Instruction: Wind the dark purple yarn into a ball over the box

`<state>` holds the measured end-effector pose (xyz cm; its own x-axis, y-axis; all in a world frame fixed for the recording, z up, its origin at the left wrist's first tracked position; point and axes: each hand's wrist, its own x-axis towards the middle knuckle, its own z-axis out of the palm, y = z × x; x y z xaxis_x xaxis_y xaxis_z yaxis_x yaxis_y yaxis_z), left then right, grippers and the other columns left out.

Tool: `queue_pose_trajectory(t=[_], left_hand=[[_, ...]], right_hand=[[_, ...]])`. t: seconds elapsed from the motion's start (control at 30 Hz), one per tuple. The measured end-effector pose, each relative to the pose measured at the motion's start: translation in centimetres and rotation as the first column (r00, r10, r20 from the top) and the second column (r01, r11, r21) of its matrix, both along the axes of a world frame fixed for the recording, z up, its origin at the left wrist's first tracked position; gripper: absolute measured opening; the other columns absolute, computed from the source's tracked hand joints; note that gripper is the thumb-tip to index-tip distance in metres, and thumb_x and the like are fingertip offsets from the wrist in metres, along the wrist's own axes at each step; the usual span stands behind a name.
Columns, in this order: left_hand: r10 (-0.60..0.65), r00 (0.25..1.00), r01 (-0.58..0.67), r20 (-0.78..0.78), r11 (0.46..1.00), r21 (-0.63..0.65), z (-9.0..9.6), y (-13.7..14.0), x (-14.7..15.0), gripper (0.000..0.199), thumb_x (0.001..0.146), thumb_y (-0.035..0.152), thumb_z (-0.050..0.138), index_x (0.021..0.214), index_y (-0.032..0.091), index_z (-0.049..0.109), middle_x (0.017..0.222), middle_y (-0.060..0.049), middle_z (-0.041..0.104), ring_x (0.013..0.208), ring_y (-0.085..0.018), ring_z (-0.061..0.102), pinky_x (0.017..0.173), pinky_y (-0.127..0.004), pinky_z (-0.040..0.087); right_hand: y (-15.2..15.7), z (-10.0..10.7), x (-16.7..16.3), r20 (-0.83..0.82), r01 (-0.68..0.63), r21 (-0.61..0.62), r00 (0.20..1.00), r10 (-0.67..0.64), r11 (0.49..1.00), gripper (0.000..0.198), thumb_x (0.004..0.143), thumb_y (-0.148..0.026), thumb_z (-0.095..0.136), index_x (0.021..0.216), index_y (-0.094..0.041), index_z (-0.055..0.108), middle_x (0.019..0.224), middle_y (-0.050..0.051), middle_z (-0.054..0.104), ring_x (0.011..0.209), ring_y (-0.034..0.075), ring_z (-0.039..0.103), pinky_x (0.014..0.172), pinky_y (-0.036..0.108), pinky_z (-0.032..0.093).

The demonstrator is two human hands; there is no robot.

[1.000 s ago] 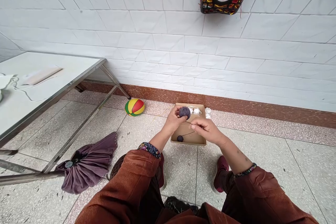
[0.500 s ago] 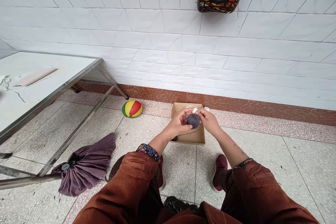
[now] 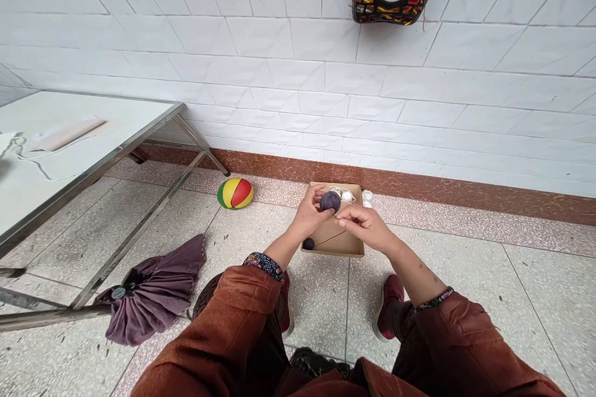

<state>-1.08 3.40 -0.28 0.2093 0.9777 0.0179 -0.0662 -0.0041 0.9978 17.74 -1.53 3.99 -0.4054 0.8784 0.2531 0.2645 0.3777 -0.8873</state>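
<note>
A purple-grey ball of yarn [image 3: 330, 201] is held in my left hand [image 3: 311, 211], its thumb below and fingers behind it. Just right of the ball, my right hand [image 3: 367, 227] pinches with thumb and forefinger; the yarn strand between the fingertips is too fine to make out clearly. Below both hands stands a shallow cardboard box [image 3: 338, 248] on the floor. Inside it lie a small dark yarn ball [image 3: 308, 244], with a dark strand running up to the right, and a white yarn ball [image 3: 347, 196] with loose white cord near the back.
More white balls [image 3: 367, 196] sit just outside the box's right side. To the left are a striped toy ball [image 3: 236, 193], a purple cloth bag [image 3: 153, 294] and a metal-framed table [image 3: 116, 105]. A black basket [image 3: 395, 12] hangs on the tiled wall.
My left hand has shifted left and slightly up with the purple-grey ball. My right hand has come down from the ball's top to its lower right. The small dark ball now shows fully.
</note>
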Motion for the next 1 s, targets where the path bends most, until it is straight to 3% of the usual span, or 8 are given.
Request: queue_pose_trajectory(t=[0.1,0.2,0.33,0.47,0.63,0.73,0.87,1.0], left_hand=[[-0.126,0.991,0.127,-0.049,0.992,0.013,0.4,-0.6,0.2,0.078,0.061,0.017,0.081,0.134,0.024,0.052,0.114,-0.007,0.058,0.099,-0.019,0.058,0.080,-0.030,0.048],[-0.340,0.939,0.342,-0.048,0.940,0.024,1.2,-1.4,0.3,0.082,0.063,0.014,0.079,0.139,0.027,0.051,0.115,-0.007,0.059,0.103,-0.020,0.058,0.082,-0.031,0.048],[-0.471,0.874,0.471,0.121,0.881,0.034,1.8,-2.0,0.5,0.082,0.069,0.016,0.080,0.143,0.031,0.048,0.116,-0.006,0.060,0.106,-0.020,0.059,0.090,-0.033,0.047],[-0.285,0.905,0.300,0.316,0.954,0.001,1.5,-1.3,0.5,0.080,0.066,0.019,0.084,0.138,0.030,0.051,0.113,-0.004,0.060,0.102,-0.017,0.059,0.092,-0.031,0.046],[0.001,0.902,0.071,0.432,0.986,-0.150,0.6,0.0,-0.1,0.068,0.068,0.024,0.082,0.130,0.029,0.054,0.114,-0.003,0.059,0.099,-0.017,0.060,0.086,-0.033,0.050],[0.127,0.928,-0.063,0.352,0.980,-0.187,0.2,0.5,-0.4,0.067,0.065,0.023,0.082,0.126,0.027,0.054,0.111,-0.003,0.057,0.097,-0.017,0.060,0.081,-0.033,0.051],[0.186,0.967,-0.168,0.176,0.979,-0.113,-0.2,0.8,-0.6,0.072,0.062,0.021,0.081,0.128,0.025,0.052,0.110,-0.003,0.058,0.092,-0.016,0.060,0.083,-0.033,0.050],[0.084,0.996,-0.084,0.030,0.996,-0.019,-0.3,0.4,-0.3,0.077,0.061,0.018,0.081,0.132,0.024,0.050,0.109,-0.004,0.057,0.091,-0.015,0.059,0.083,-0.032,0.048]], right_hand=[[0.8,0.0,0.7,-0.115,0.126,-0.013,0.985,-0.126,0.992,0.026,0.093,-0.046,0.062,0.086,-0.022,0.070,0.082,0.003,0.068,0.076,0.018,0.061,0.072,0.031,0.048],[1.8,-0.8,1.3,-0.134,0.284,-0.026,0.949,-0.285,0.958,0.027,0.091,-0.047,0.063,0.085,-0.022,0.069,0.080,0.002,0.066,0.073,0.018,0.058,0.071,0.031,0.046],[2.7,-2.6,1.4,-0.056,0.359,-0.051,0.931,-0.362,0.932,0.027,0.091,-0.046,0.059,0.081,-0.021,0.065,0.075,0.001,0.061,0.069,0.017,0.054,0.068,0.030,0.043],[2.4,-4.1,0.9,0.098,0.386,-0.008,0.918,-0.384,0.922,0.024,0.095,-0.039,0.050,0.079,-0.022,0.058,0.071,0.000,0.057,0.066,0.017,0.052,0.064,0.028,0.040],[1.1,-4.6,-0.4,0.292,0.200,0.086,0.931,-0.217,0.976,0.020,0.100,-0.031,0.046,0.088,-0.022,0.059,0.080,0.002,0.063,0.074,0.018,0.059,0.069,0.029,0.043],[0.2,-3.8,-1.0,0.314,0.058,0.159,0.944,-0.106,0.986,0.020,0.102,-0.030,0.046,0.092,-0.022,0.061,0.084,0.003,0.066,0.076,0.018,0.060,0.072,0.029,0.045],[-0.7,-1.8,-1.0,0.279,-0.135,0.248,0.958,0.062,0.959,0.022,0.103,-0.029,0.047,0.089,-0.021,0.062,0.081,0.003,0.067,0.074,0.017,0.060,0.070,0.029,0.045],[-0.6,0.1,-0.2,0.152,-0.068,0.287,0.988,0.025,0.956,0.018,0.102,-0.029,0.052,0.092,-0.022,0.065,0.080,0.002,0.067,0.072,0.016,0.061,0.067,0.028,0.046]])
